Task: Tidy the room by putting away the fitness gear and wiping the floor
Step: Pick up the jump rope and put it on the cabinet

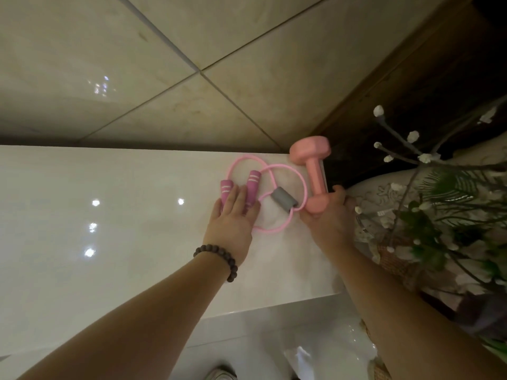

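A glossy white countertop (109,215) meets a beige tiled wall (192,64) — dark wooden furniture (439,64) stands at right.

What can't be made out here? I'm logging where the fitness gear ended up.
- Head view: the left hand covers the lower ends of the skipping-rope handles.
- The right hand hides the pink dumbbell's near end.
- The shoe is cut off by the bottom edge.
- The plant is blurred.

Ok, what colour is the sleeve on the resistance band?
Grey sleeve on a pink band; head view.
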`<state>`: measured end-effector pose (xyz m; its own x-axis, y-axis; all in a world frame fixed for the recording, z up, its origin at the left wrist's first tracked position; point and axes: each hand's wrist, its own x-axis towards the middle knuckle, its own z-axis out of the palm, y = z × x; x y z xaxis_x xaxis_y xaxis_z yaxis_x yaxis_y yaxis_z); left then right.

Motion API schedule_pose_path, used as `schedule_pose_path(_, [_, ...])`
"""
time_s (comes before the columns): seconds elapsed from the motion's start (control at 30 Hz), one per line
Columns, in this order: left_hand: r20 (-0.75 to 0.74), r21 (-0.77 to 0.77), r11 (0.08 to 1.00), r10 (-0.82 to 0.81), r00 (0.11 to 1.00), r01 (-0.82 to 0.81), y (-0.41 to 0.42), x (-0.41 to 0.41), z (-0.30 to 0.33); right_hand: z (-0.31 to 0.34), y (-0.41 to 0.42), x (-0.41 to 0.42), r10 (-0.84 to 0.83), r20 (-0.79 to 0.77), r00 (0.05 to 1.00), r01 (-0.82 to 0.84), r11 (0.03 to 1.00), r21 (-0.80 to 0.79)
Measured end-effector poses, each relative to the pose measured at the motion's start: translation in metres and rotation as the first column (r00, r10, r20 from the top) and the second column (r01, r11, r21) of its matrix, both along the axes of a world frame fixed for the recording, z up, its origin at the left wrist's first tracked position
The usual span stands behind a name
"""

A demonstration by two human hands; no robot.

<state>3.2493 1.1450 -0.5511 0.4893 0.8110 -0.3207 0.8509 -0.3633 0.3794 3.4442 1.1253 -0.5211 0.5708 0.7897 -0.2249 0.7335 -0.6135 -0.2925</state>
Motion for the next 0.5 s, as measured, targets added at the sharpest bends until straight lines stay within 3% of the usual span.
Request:
schedule_pose_path(0.23, [-0.062, 0.076, 0.994, 0.082, 0.995, -0.077, -0.011, -0.013, 0.002, 0.007, 0.002, 0.002, 0.009, -0.040, 0.999, -0.013, 0.994, -0.108])
schedule_pose_path(0.3, [-0.070, 0.079, 0.991, 0.113, 0.991, -0.107, -0.012, -0.020, -0.001, 0.013, -0.001, 0.001, 0.128, 0.059, 0.990, -0.119, 0.983, -0.141])
schedule_pose_path(0.4, [-0.096, 0.081, 0.992, 0.108, 0.990, -0.100, -0.013, -0.029, -0.003, 0.017, -0.014, -0.018, 0.430, 0.304, 0.850, -0.413, 0.903, -0.122])
schedule_pose_path(0.5, [-0.067, 0.070, 0.991, 0.121, 0.990, -0.116, -0.013, -0.038, -0.004, 0.007, -0.023, -0.033, 0.572, 0.390, 0.722, -0.547, 0.816, -0.185])
